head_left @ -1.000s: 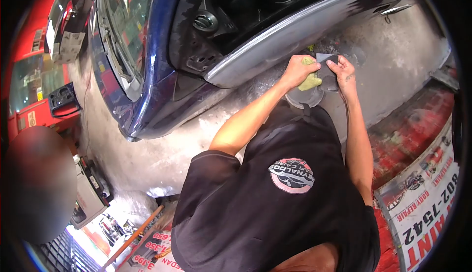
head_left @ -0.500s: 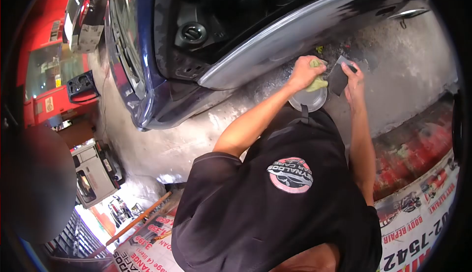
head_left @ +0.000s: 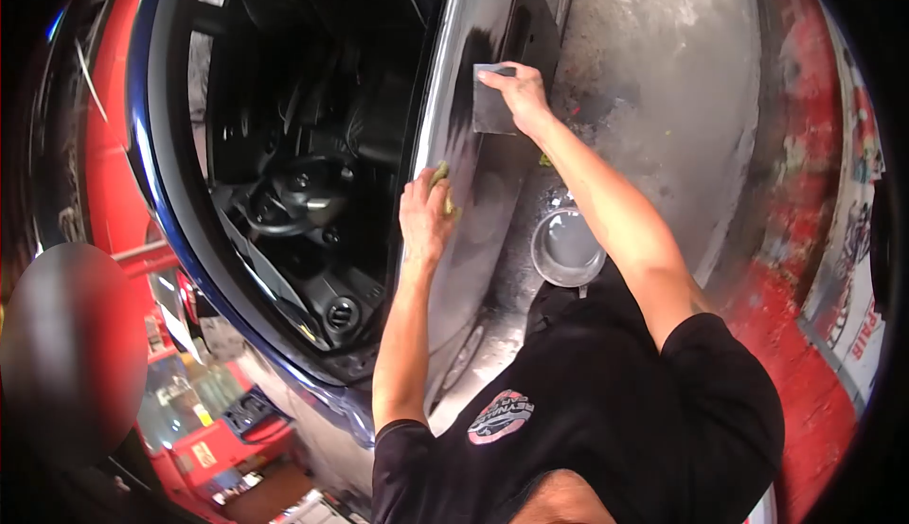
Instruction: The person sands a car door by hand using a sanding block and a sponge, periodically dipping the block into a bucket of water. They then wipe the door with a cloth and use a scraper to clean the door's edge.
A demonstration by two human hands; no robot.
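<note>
A yellow-green cloth (head_left: 445,195) is bunched in my left hand (head_left: 424,216), whose fingers rest at the upper edge of the car door (head_left: 469,240), just below the window opening. My right hand (head_left: 523,98) pinches a grey sheet of sandpaper (head_left: 492,112) by its upper part, flat against the door farther along. Grey primer and dark patches mark the door's surface, which looks wet and shiny in places. Below, near my legs, stands a round basin (head_left: 543,266) of greyish water.
Through the window opening show the steering wheel (head_left: 294,195) and dark seats. A red vehicle (head_left: 204,453) is at lower left. On the right, beyond the wet concrete floor (head_left: 663,145), lies a worn red strip (head_left: 800,335) beside a printed banner (head_left: 857,316).
My view has swung round toward the door. Both hands have risen from over the basin to the door, the cloth still in my left and the sandpaper in my right.
</note>
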